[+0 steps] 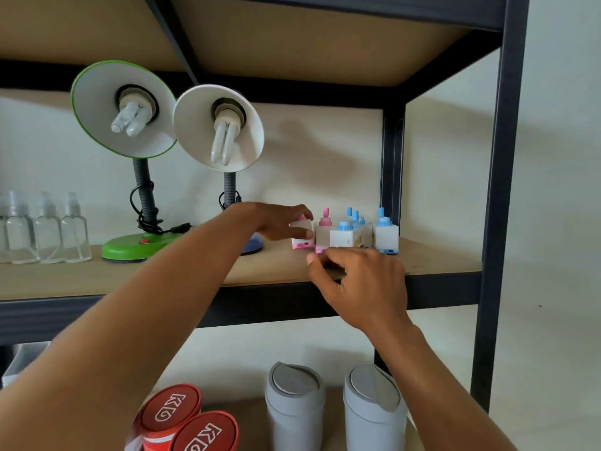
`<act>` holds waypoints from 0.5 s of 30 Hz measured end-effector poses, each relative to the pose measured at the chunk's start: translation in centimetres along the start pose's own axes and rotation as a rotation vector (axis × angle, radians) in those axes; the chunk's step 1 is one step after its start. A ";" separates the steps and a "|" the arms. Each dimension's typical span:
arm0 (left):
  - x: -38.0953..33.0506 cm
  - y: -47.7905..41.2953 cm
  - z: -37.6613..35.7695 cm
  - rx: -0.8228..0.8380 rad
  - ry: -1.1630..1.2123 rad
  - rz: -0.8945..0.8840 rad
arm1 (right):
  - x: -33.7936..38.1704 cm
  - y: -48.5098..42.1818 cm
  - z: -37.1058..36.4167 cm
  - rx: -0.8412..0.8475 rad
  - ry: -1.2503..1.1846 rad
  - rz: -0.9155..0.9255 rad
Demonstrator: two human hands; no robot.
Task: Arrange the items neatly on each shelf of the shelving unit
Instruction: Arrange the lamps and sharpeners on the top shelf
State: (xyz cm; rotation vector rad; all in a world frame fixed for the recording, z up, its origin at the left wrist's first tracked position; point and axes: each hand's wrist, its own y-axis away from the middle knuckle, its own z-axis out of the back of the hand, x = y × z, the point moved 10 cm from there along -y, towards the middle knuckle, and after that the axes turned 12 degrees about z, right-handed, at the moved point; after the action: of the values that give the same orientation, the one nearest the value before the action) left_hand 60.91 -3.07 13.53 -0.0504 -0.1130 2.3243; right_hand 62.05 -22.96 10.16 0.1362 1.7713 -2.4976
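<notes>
On the middle shelf [435, 266] a row of small white box-shaped bottles stands at the right. My left hand [276, 222] grips a pink-capped bottle [303, 235] at the row's left end, tilted. A second pink-capped bottle [324, 231] stands beside it, followed by several blue-capped bottles [385, 234] further right. My right hand [356, 281] is in front of the row with curled fingers, its fingertips at the base of the second pink bottle; whether it holds anything is hidden.
A green desk lamp [130, 131] and a white-shaded lamp [221, 131] stand left of the bottles, with clear spray bottles [48, 229] at far left. Below are two grey bins [294, 408] and two red tubs [172, 415]. A black upright post [497, 203] bounds the right side.
</notes>
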 end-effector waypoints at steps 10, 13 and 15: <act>3.1 -3.5 0.2 0.050 0.192 0.251 | 0.1 0.2 0.2 -0.038 0.010 0.015; 2.1 -3.5 0.4 0.056 0.170 0.229 | 0.1 0.2 0.1 -0.041 -0.001 0.014; 1.4 -3.7 0.7 0.046 0.092 0.196 | 0.1 0.2 0.1 -0.053 0.003 0.018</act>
State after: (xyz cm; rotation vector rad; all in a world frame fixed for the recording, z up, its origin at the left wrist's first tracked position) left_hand 62.58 0.46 14.55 -0.1508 -0.0090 2.5145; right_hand 62.00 -23.16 10.02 0.1521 1.8277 -2.4367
